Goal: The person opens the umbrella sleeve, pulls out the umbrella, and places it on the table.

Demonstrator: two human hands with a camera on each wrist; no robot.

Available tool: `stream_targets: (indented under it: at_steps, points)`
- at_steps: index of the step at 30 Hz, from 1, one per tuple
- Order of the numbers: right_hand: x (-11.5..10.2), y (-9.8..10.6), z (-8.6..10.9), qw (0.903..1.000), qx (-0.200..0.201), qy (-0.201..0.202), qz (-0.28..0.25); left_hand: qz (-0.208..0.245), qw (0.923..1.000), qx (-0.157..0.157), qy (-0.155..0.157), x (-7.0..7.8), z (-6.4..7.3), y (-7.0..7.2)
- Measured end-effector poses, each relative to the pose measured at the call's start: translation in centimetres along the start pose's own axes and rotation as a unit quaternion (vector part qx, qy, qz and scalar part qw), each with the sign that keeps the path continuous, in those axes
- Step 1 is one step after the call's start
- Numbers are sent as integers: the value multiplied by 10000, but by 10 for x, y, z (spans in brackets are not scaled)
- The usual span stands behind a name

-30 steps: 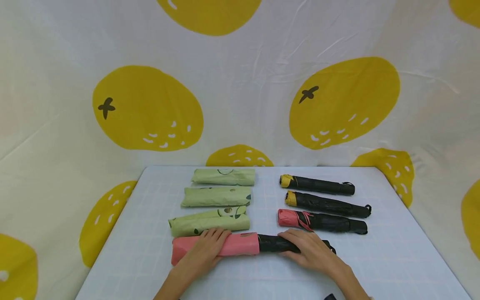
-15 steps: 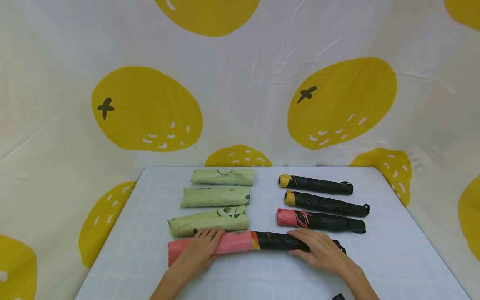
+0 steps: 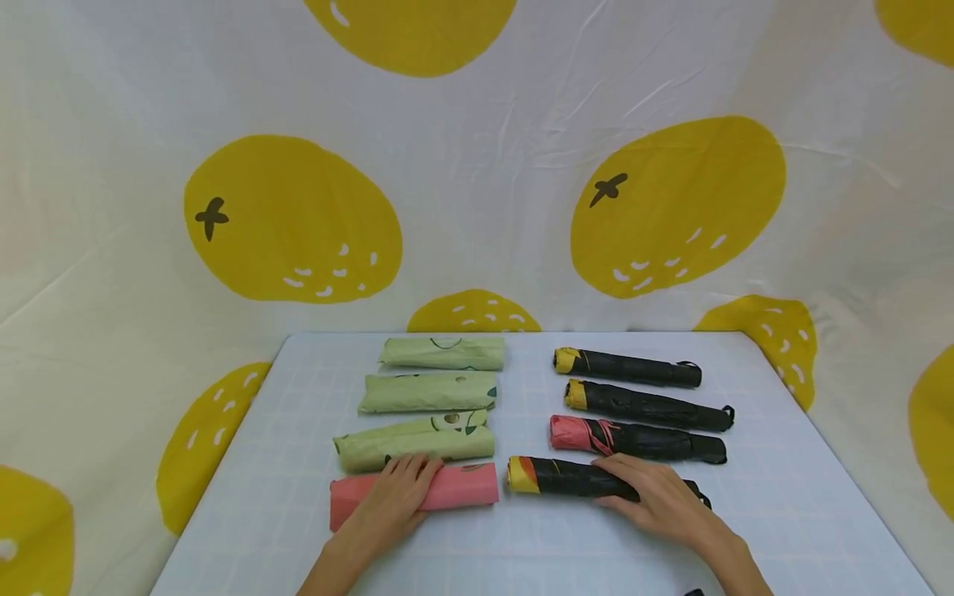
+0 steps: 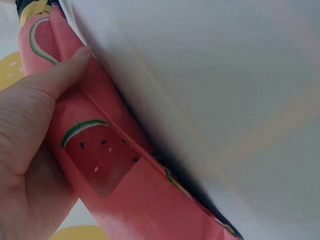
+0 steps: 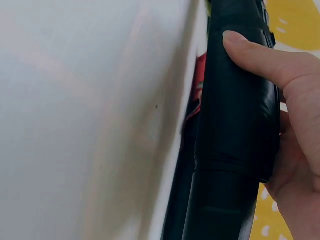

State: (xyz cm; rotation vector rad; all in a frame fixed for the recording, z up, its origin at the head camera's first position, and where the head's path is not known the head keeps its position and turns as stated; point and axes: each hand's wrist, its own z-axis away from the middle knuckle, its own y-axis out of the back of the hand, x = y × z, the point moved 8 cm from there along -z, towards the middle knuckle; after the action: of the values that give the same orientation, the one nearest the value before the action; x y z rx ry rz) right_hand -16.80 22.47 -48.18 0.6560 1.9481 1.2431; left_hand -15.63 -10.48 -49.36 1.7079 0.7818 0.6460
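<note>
My left hand (image 3: 395, 501) grips a pink umbrella sleeve (image 3: 469, 487) at the front left of the table. Watermelon slices decorate this sleeve (image 4: 135, 195) in the left wrist view, where the thumb lies across the fabric. To the right, my right hand (image 3: 659, 501) holds a folded black umbrella (image 3: 566, 478) with a yellow and orange end. That end lies just apart from the sleeve's right opening. In the right wrist view the thumb presses on the black umbrella (image 5: 235, 125), and its far end is out of sight.
Three light green sleeves (image 3: 443, 353) lie in a column behind the pink one. Behind the held umbrella lie two black umbrellas with yellow ends (image 3: 648, 406) and one with a pink end (image 3: 637, 440). A fruit-print cloth (image 3: 484, 207) hangs behind the table (image 3: 246, 463).
My right hand has moved right, drawing the black umbrella out of the pink sleeve; its yellow end has come into view and a gap has opened. My left hand has shifted slightly left.
</note>
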Motion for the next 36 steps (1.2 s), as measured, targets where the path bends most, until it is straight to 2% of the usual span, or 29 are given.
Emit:
stream_targets:
  at_steps: [9,16,25,28,36]
  points:
    - [18,3,13,9994,-83,-326,98,413,9987,-163,239,-1,0,-2]
    - [28,8,21,9991,12,-365,211,567,9981,-119,216,1,0,0]
    - [49,7,32,9941,-502,-956,-105,721,9966,-265,305,1,1,-2]
    - [53,7,34,9928,-615,-1001,-250,763,9964,-203,298,1,1,-2]
    - [58,4,33,9908,-598,-1125,-458,707,9969,271,216,0,3,4]
